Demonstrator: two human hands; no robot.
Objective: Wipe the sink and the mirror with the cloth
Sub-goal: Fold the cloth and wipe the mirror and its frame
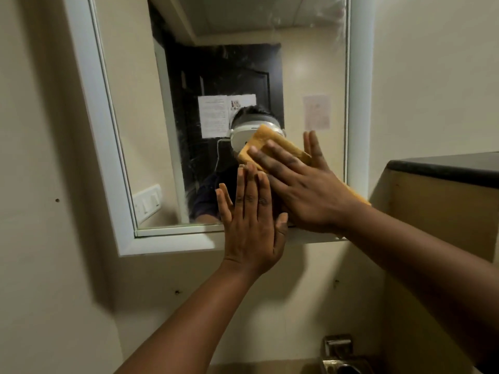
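Head camera view, looking up at a wall-mounted mirror (216, 76) in a white frame (91, 109), set into a cream wall. The right hand (299, 184) lies flat with fingers spread straight, pressing a folded orange-yellow cloth (280, 147) against the lower right part of the glass; it grasps nothing, only pushes the cloth with the palm and fingers. One end of the cloth shows past the fingertips, the other peeks out beside the wrist near the frame's lower right corner. The left hand (251, 220) is also released and flat, fingers straight and pointing up, resting across the mirror's bottom edge just beside the right hand, apparently as a brace.

Faint streaks show in the glass near the top right corner. The sink itself is out of view; only a metal tap (337, 352) shows at the bottom edge, and a dark countertop edge (445, 168) juts in at the right.

The step in hand appears to be wiping the mirror. To do it well, keep even pressure across the whole cloth, work in overlapping passes toward the streaked upper corner, and lift the bracing palm off the glass so that it leaves no prints.
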